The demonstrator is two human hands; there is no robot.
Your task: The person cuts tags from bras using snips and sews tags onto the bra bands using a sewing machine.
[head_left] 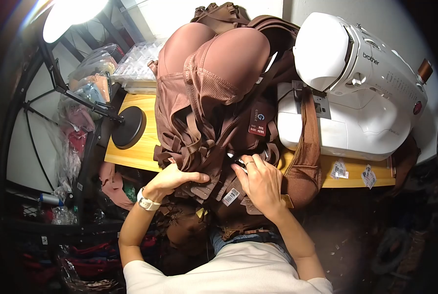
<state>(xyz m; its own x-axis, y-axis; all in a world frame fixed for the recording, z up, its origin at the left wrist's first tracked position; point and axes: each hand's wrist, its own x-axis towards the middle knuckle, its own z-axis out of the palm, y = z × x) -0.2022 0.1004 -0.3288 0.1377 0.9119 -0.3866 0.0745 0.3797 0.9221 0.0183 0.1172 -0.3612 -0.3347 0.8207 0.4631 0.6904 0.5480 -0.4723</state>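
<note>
A pile of brown padded bras (214, 63) lies in front of me, cups up, with straps and bands bunched toward my lap. My left hand (174, 179), wearing a white watch, is closed on a brown bra band (202, 188), thumb pressed across it. To its right, my right hand (262, 186) has its fingers pinched at the bunched fabric. A small black-and-white thing shows at those fingertips, too hidden to name. A white barcode label (231, 196) lies on the fabric between my hands. Above my right hand hangs a dark red size tag (259, 121).
A white sewing machine (346, 93) stands at the right, a brown bra strap (308, 132) draped by its needle. Two barcode stickers (340, 170) are on the wooden table edge (361, 180). At the left are a lamp base (129, 127), clear plastic boxes (135, 63) and bagged garments (94, 85).
</note>
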